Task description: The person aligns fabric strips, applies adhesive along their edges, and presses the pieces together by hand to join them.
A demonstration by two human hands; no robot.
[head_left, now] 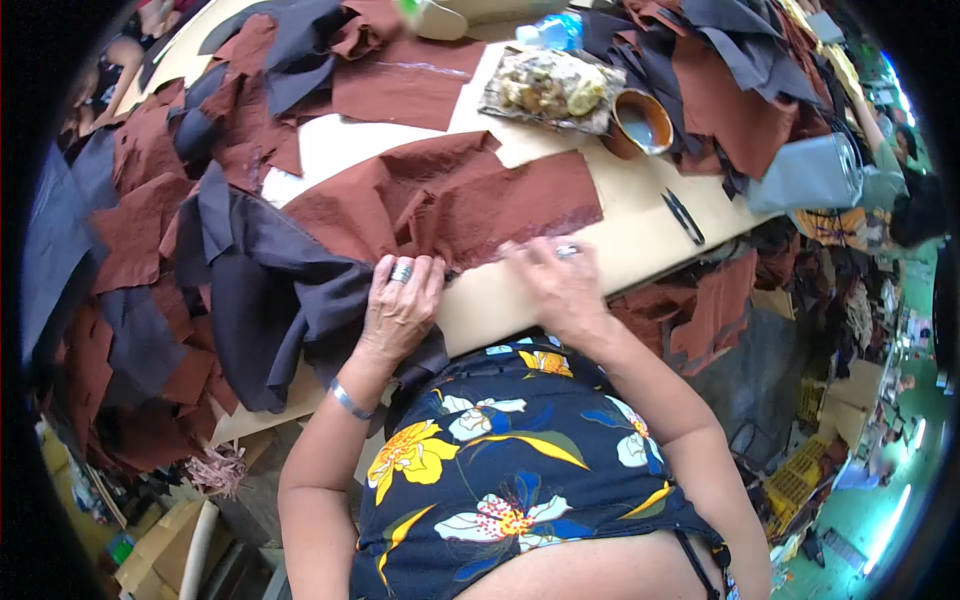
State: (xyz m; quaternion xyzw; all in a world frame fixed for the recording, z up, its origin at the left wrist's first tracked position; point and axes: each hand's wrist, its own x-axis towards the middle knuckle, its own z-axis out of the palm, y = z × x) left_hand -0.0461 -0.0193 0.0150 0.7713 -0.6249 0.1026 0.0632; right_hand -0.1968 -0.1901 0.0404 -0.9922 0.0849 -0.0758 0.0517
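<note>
A reddish-brown cloth point(380, 195) lies wrinkled on the pale table top, joined or overlapping with a dark cloth point(260, 285) that spreads to the left. My left hand point(402, 305), wearing a ring and a bracelet, has its fingers closed on the edge where the two cloths meet. To its right, my right hand point(558, 285) rests at the brown cloth's lower edge. Motion smears its fingers, so whether they grip the cloth is unclear. A small black tool point(683, 217), perhaps thread snips, lies on the table further right.
Piles of brown and dark cloth point(150, 235) cover the left, with more cloth point(735, 100) at the back right. A food tray point(552, 88), an orange cup point(640, 124) and a clear bottle point(560, 32) stand behind. A grey box point(808, 172) sits right; people are beyond.
</note>
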